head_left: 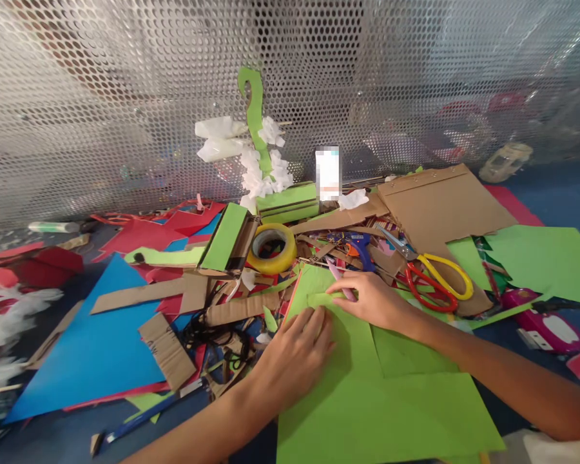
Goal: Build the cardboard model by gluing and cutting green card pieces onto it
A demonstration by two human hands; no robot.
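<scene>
My right hand (pixel 367 299) has its fingers closed around a slim pink pen (pixel 342 281) over the green paper (pixel 348 412). A narrower green strip (pixel 319 299) lies on that paper, just under the pen. My left hand (pixel 299 351) rests palm down on the left side of the paper, its bent fingertips pressing by the strip. Another green sheet (pixel 406 351) lies under my right forearm. Right of this hand are scissors (pixel 435 283) with red and yellow handles, blades partly apart. Beyond the hands sit a roll of yellow tape (pixel 290 251) and a blue glue gun (pixel 362 250).
A perforated metal screen (pixel 164 103) stands behind the table. Before it rises a green paper neck shape (pixel 255 116) with white crumpled pieces. Cardboard (pixel 444 203), blue paper (pixel 91 348), a blue cutter (pixel 145 412) and a magenta device (pixel 546 322) surround my work area.
</scene>
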